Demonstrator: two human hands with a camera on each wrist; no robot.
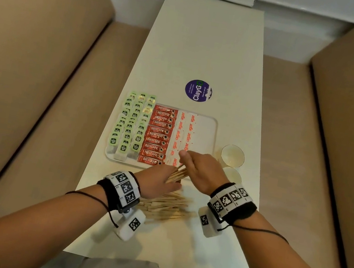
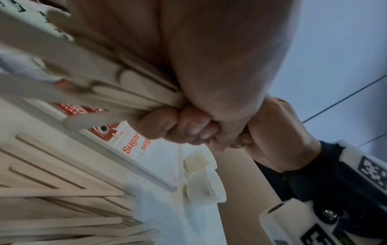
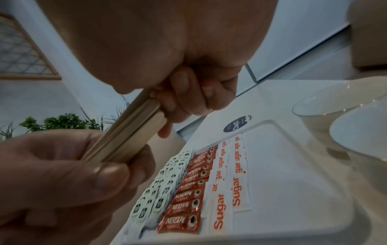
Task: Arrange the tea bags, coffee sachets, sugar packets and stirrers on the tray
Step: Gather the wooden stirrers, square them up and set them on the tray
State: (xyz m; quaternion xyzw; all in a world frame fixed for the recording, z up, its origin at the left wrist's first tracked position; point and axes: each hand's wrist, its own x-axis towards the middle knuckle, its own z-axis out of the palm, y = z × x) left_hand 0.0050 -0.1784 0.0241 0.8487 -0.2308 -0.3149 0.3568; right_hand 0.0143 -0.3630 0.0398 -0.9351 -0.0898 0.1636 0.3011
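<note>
Head view: stirrer bundle (image 1: 177,174) held over tray's near edge, long axis slanting from near-left to far-right. Bare strip of tray (image 1: 205,134) beyond, along right edge. Right hand (image 1: 202,171) nearer, fingers curled round far end; left hand (image 1: 158,181) grips near end. Loose stirrers (image 1: 169,209) by tabletop's near edge.

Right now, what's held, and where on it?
A bundle of wooden stirrers: right hand grips one end, left hand grips the other end.

Hands hide the near sugar packets (image 1: 173,156); left-wrist stirrers (image 2: 62,79) blurred.
</note>
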